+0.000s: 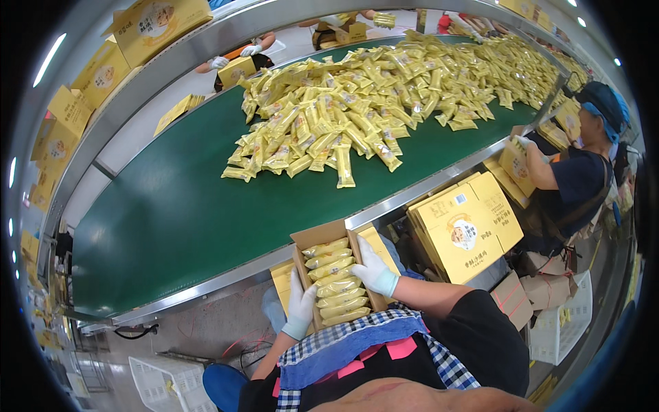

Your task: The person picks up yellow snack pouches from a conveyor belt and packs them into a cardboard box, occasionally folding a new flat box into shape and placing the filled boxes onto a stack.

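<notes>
An open cardboard box (301, 251) stands between my two white-gloved hands at the near edge of a green conveyor belt (170, 216). Inside it a row of yellow-wrapped snack packs (337, 286) lies stacked towards me. My left hand (300, 306) grips the box's left wall, its thumb at the packs. My right hand (375, 270) is around the right wall, with fingertips reaching in over the packs. On the belt beyond the box is a large heap of the same yellow packs (329, 123).
Flattened yellow cartons (463, 226) are stacked at the right, beside a co-worker (576, 175) holding a box. Other gloved workers stand across the belt. White plastic crates (165, 383) are on the floor at both sides. A metal rail (226, 286) edges the belt; a blue stool (224, 383) is lower left.
</notes>
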### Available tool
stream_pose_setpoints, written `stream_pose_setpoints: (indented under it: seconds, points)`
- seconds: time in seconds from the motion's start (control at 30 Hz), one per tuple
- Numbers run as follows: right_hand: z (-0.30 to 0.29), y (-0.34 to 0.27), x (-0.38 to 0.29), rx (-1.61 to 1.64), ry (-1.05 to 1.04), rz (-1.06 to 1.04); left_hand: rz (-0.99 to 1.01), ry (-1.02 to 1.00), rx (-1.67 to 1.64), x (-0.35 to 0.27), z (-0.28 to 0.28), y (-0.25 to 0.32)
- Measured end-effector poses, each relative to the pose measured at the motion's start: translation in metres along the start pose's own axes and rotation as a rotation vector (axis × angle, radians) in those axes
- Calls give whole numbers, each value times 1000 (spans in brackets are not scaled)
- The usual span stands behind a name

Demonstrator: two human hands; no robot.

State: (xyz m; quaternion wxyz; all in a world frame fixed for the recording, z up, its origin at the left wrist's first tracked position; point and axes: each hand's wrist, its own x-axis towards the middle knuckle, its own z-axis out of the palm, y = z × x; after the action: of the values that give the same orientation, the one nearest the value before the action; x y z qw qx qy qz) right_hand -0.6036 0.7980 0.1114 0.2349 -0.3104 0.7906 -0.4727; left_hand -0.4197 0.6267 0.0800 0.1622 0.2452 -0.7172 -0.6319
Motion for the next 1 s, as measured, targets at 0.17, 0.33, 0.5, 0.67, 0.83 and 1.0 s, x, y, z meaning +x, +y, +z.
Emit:
stream_pose_setpoints:
  seconds: [0.17, 0.33, 0.5, 0.67, 0.83, 1.0]
  points:
    - [-18, 9, 29, -318, 63, -173, 267, 318, 506, 76, -49, -3]
    - [-56, 11, 166, -286, 382, -186, 101, 529, 1072, 159, -96, -32]
    - [-66, -12, 296, -404, 416, 71, 32, 430, 1271, 181, -79, -23]
    - [-39, -38, 353, -657, 294, 250, 64, 412, 1230, 180, -77, -16]
    - [11, -69, 296, -891, -288, -333, 64, 462, 1241, 171, -83, -22]
    - [12, -43, 264, -748, -445, -734, 117, 463, 1173, 176, -83, -26]
